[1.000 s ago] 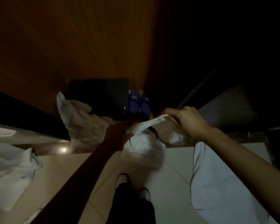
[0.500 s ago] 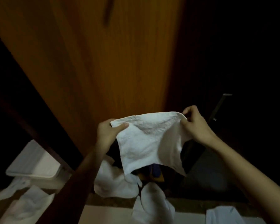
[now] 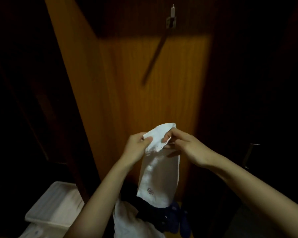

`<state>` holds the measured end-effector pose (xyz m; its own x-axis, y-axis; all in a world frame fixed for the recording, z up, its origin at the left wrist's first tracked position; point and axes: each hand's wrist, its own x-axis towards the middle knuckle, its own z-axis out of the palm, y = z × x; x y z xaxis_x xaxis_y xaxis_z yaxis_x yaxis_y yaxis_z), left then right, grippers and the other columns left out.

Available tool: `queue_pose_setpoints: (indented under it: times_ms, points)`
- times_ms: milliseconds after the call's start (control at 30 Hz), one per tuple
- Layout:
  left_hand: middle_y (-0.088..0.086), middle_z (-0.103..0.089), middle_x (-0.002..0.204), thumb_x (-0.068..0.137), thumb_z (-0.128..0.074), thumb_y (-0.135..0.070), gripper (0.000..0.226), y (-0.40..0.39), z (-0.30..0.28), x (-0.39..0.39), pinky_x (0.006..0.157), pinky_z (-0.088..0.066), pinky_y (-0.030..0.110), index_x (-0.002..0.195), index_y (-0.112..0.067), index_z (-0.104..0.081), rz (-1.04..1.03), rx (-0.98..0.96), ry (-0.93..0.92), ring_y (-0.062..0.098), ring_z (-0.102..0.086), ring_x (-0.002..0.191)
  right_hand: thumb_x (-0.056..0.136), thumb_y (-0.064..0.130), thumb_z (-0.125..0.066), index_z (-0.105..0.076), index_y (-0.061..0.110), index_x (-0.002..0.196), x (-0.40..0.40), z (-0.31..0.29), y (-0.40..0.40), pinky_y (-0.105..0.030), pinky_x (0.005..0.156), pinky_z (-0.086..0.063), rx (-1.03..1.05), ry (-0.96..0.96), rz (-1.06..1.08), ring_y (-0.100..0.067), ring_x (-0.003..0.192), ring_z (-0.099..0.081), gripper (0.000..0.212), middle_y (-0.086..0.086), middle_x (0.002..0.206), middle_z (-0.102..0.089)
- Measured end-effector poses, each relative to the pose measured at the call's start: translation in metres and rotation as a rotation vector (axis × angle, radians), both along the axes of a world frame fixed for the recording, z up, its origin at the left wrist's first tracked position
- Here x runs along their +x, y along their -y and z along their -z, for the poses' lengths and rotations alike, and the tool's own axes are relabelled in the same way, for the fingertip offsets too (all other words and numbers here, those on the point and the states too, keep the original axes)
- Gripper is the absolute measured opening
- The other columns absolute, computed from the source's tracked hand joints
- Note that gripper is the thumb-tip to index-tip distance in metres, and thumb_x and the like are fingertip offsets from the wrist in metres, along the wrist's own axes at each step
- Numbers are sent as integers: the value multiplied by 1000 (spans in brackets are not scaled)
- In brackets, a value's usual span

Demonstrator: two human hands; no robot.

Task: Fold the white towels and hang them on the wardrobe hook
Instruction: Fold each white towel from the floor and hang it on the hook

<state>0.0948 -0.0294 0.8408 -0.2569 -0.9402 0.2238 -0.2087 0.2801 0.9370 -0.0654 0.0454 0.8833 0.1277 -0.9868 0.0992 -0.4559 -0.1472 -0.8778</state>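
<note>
The person stands in front of a tall wooden wardrobe door in a dim room and holds up a small white cloth towel with both hands. The left hand pinches the top edge of the towel between thumb and curled fingers, and the right hand pinches the same top edge just beside it, so both hands are closed on the fabric. The two hands are close together, and the towel hangs down from them as a narrow strip, which seems to be doubled lengthwise (a small embroidered mark shows near its lower end). From this it looks as if the folding step is in hand and nearly finished for this towel, while the hanging step is not yet done. The small metal hook sits high on the door, well above the hands, and nothing hangs on it. The next move probably calls for lifting the folded top edge up to the hook and putting it over the tip, with care that the fold does not open on the way. Low in the view, more white towels lie crumpled by the wardrobe, and a pale rectangular tray rests at the lower left, so several towels likely wait for the same treatment. Some dark blue items lie near the foot of the door; what they are is too dark to tell.
</note>
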Motion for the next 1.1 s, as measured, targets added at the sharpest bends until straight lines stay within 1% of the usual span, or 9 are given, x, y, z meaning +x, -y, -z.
queue_pose_setpoints:
  times_ms: [133, 300, 367, 500, 567, 700, 800, 967, 1100]
  points:
    - [6, -67, 84, 91, -54, -5, 16, 1, -11, 6, 63, -44, 20, 97, -2, -68, 69, -14, -40, 11, -59, 73, 90, 17, -59, -54, 19, 96, 9, -8, 4, -30, 67, -49, -281, -457, 38, -16, 78, -65, 8, -2, 84, -69]
    - [1, -68, 68, 84, -64, -1, 11, -2, -10, 10, 51, -44, 13, 94, -1, -70, 103, 28, -120, 2, -61, 57, 88, 49, -54, -66, 24, 92, 12, -19, 11, -28, 64, -26, -639, -1053, 89, -17, 83, -40, 29, 4, 79, -44]
    - [-1, -70, 67, 84, -64, -3, 10, -4, -10, 9, 48, -43, 12, 90, -8, -71, 128, 56, -146, 2, -62, 55, 87, 47, -57, -66, 22, 88, 12, -21, 12, -29, 67, -29, -583, -968, 4, -16, 82, -41, 26, 4, 82, -46]
    - [2, -73, 78, 89, -59, -9, 13, -8, -19, 7, 57, -51, 19, 92, -13, -71, 273, 152, -254, 10, -67, 69, 88, 33, -63, -67, 18, 88, 12, -20, 9, -35, 75, -49, -382, -540, -12, -11, 84, -62, 16, 3, 87, -69]
    - [0, -71, 75, 94, -51, -14, 18, -9, -23, 8, 58, -51, 20, 95, -9, -69, 369, 172, -253, 9, -66, 69, 89, 30, -62, -68, 16, 91, 12, -19, 9, -35, 79, -50, -368, -518, 14, -10, 87, -63, 16, 1, 89, -70]
    - [-8, -62, 55, 101, -37, -22, 31, -13, -27, 13, 47, -42, 12, 91, -9, -64, 439, 171, -161, 0, -57, 50, 92, 31, -57, -59, 14, 84, 11, -18, 7, -33, 64, -44, -311, -598, -13, -15, 69, -56, 19, -6, 80, -64]
    - [-7, -62, 58, 101, -34, -29, 37, -13, -27, 12, 49, -43, 13, 93, -8, -64, 435, 194, -162, 3, -56, 52, 94, 30, -54, -51, 16, 83, 13, -17, 8, -36, 61, -42, -317, -557, 39, -16, 65, -51, 18, -2, 73, -57]
    - [4, -61, 71, 84, -54, -47, 44, -11, -26, 15, 60, -44, 25, 91, -5, -68, 439, 119, -148, 10, -56, 63, 96, 28, -51, -47, 15, 86, 17, -20, 12, -38, 63, -43, -341, -579, 92, -23, 69, -55, 17, -6, 76, -60]
    - [11, -73, 94, 85, -64, -11, 16, -7, -26, 17, 82, -52, 26, 100, -14, -70, 434, 15, -180, 16, -67, 89, 96, 28, -51, -46, 18, 87, 22, -26, 12, -40, 66, -44, -347, -584, 96, -23, 72, -55, 14, -6, 78, -60]
